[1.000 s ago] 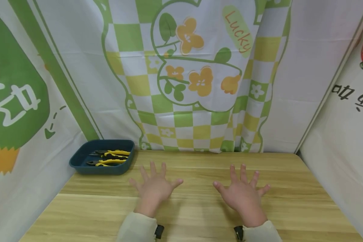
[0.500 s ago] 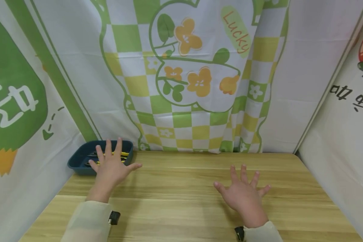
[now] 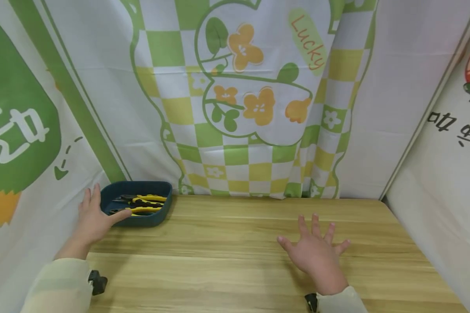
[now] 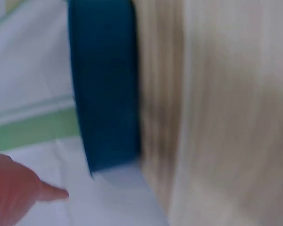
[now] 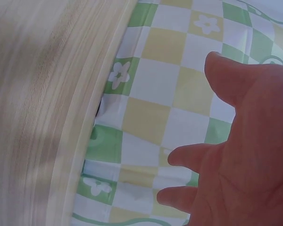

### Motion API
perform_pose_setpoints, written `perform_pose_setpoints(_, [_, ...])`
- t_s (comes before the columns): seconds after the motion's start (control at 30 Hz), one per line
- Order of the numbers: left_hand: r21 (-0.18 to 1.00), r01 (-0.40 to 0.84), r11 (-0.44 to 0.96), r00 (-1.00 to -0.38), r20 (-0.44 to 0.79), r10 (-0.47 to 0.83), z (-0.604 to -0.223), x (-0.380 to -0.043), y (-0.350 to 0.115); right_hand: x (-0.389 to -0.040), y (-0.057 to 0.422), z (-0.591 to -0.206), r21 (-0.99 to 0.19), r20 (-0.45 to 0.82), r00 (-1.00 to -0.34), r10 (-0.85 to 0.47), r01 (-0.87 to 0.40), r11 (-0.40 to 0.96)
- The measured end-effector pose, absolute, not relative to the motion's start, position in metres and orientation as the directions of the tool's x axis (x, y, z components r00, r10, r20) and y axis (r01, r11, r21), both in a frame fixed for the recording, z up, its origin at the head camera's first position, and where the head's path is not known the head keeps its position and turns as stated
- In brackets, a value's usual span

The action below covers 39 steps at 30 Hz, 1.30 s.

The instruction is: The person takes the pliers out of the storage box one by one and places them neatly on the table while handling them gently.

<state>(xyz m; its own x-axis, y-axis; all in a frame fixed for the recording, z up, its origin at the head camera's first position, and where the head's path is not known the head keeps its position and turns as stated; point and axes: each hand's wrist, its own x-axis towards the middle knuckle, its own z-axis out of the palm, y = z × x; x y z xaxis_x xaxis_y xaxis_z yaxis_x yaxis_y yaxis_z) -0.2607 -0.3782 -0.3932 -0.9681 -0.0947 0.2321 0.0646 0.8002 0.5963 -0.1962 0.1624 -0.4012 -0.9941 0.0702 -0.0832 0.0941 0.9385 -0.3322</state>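
My left hand [image 3: 92,221] is at the left end of a dark blue tray [image 3: 156,221], its thumb stretched across the near corner and the other fingers beside the left wall. Inside the tray lie pliers with yellow and black handles [image 3: 146,210], partly overlapped by the thumb tip in the head view. The left wrist view, blurred, has the tray's side wall [image 4: 106,94] with part of the left hand [image 4: 14,190] beside it. Over the right half of the table, my right hand [image 3: 317,256] is spread and holds nothing; in the right wrist view its fingers [image 5: 184,157] are extended.
The wooden table [image 3: 227,252] reaches back to a checked green and yellow curtain [image 3: 239,165]. White printed cloth hangs on the left [image 3: 19,243] and right [image 3: 438,195] sides, close to the table's edges. The tray stands at the far left corner.
My left hand has moved left from the middle of the table, passing over the front of the tray to its left end. The right hand has stayed in place.
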Motion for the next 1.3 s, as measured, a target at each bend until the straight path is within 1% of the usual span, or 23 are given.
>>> perform_pose_setpoints(0.17, [0.689, 0.113, 0.716, -0.974, 0.220, -0.058, -0.402, -0.259, -0.405, -0.195, 0.161, -0.401, -0.334, -0.086, -0.994, 0.067, 0.092, 0.938])
perform_pose_setpoints(0.27, [0.753, 0.121, 0.647, -0.977, 0.204, -0.055, -0.409, -0.259, -0.416, -0.194, 0.161, -0.403, -0.333, -0.089, -0.994, 0.062, 0.089, 0.939])
perform_pose_setpoints(0.37, [0.826, 0.076, 0.559, -0.988, 0.136, -0.067, -0.415, -0.260, -0.425, -0.194, 0.162, -0.404, -0.331, -0.090, -0.994, 0.059, 0.086, 0.940])
perform_pose_setpoints(0.47, [0.864, -0.006, 0.504, -0.997, 0.036, -0.074, -0.420, -0.261, -0.432, -0.194, 0.162, -0.404, -0.329, -0.086, -0.994, 0.061, 0.086, 0.940])
perform_pose_setpoints(0.53, [0.867, -0.050, 0.495, -0.997, -0.017, -0.072, -0.424, -0.262, -0.438, -0.194, 0.162, -0.405, -0.326, -0.082, -0.995, 0.063, 0.086, 0.941])
perform_pose_setpoints(0.6, [0.869, -0.061, 0.492, -0.997, -0.034, -0.063, -0.427, -0.264, -0.443, -0.195, 0.162, -0.406, -0.318, -0.076, -0.995, 0.067, 0.088, 0.944])
perform_pose_setpoints(0.9, [0.878, -0.052, 0.476, -0.998, -0.029, -0.055, -0.438, -0.279, -0.455, -0.196, 0.161, -0.405, -0.301, -0.068, -0.996, 0.065, 0.083, 0.950])
perform_pose_setpoints(1.1, [0.844, -0.070, 0.531, -0.997, -0.038, -0.070, -0.444, -0.289, -0.458, -0.196, 0.162, -0.404, -0.295, -0.077, -0.995, 0.066, 0.086, 0.952])
perform_pose_setpoints(1.3, [0.837, -0.128, 0.531, -0.990, -0.076, -0.120, -0.446, -0.298, -0.458, -0.196, 0.163, -0.403, -0.295, -0.073, -0.995, 0.063, 0.082, 0.952])
